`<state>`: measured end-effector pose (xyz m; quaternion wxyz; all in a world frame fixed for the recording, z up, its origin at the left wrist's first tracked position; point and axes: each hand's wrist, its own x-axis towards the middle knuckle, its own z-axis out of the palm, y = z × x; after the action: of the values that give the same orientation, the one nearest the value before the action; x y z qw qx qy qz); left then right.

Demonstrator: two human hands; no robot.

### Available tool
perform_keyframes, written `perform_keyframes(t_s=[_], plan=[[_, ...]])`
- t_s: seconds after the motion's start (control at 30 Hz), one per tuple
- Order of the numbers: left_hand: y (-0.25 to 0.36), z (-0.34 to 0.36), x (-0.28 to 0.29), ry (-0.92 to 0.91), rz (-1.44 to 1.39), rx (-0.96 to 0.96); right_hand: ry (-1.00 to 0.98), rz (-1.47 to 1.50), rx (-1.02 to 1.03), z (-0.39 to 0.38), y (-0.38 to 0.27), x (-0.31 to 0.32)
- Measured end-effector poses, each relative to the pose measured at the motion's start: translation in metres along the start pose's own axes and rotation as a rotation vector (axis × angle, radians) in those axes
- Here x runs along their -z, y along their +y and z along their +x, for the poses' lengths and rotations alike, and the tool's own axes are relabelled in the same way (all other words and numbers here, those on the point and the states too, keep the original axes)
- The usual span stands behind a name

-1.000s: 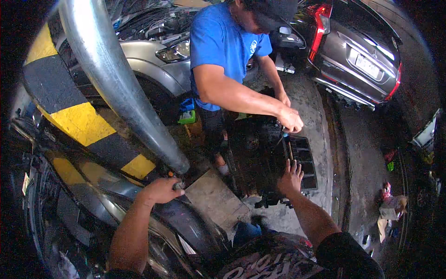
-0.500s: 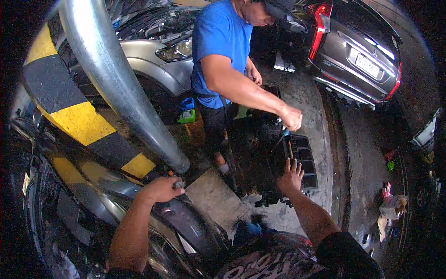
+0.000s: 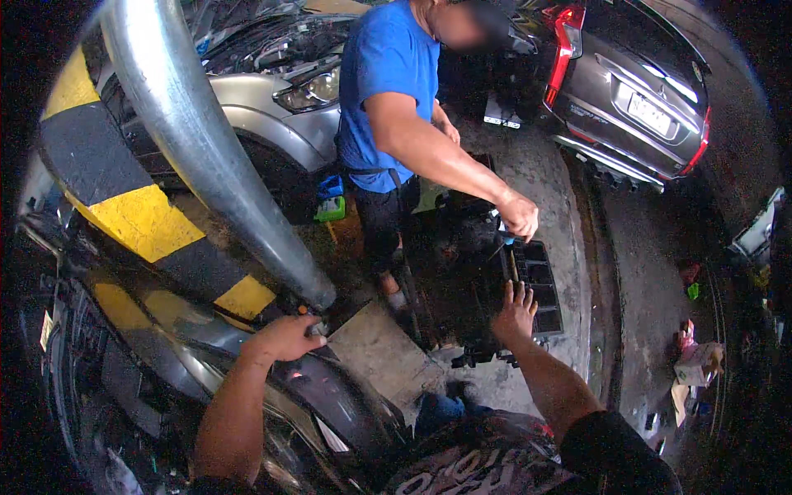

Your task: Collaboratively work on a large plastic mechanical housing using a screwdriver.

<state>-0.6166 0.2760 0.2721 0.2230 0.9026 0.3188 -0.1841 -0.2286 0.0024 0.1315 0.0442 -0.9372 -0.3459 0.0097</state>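
My left hand (image 3: 289, 338) is at the dark car's glossy body panel (image 3: 338, 396), near the foot of the metal pipe. Its fingers curl round something small and greyish that I cannot make out. My right hand (image 3: 516, 318) lies with fingers stretched on a large black part (image 3: 454, 280) with a grid-like panel (image 3: 540, 285) along its right side. Across from me, a co-worker's hand (image 3: 518, 216) grips a blue-handled tool (image 3: 510, 239) just beyond my fingertips. The tool's tip is too dark to tell.
A thick metal pipe (image 3: 198, 140) slants down beside a yellow-and-black striped barrier (image 3: 144, 214). The co-worker in a blue shirt (image 3: 392, 74) stands opposite. Behind are a silver car (image 3: 256, 99) and a grey vehicle (image 3: 635, 91). A cardboard box (image 3: 700, 363) sits at right.
The co-worker's hand and the blue-handled tool have shifted slightly. Both my hands stay nearly where they were.
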Motion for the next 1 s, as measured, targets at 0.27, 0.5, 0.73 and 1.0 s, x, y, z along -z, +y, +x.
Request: perform_keyframes(t_s=[0.27,0.5,0.73,1.0], plan=[[0.002,-0.002,0.003,-0.010,-0.007,-0.022,0.057,0.031,0.027,0.005,0.003,-0.009],[0.007,-0.003,0.007,0.000,0.013,-0.024,-0.005,-0.010,-0.040,0.003,-0.001,-0.003],[0.002,-0.001,0.003,0.037,0.014,-0.042,0.016,0.002,-0.005,0.004,0.003,-0.008],[-0.005,0.003,-0.002,0.026,0.004,-0.072,0.016,0.007,0.003,0.002,0.002,-0.005]])
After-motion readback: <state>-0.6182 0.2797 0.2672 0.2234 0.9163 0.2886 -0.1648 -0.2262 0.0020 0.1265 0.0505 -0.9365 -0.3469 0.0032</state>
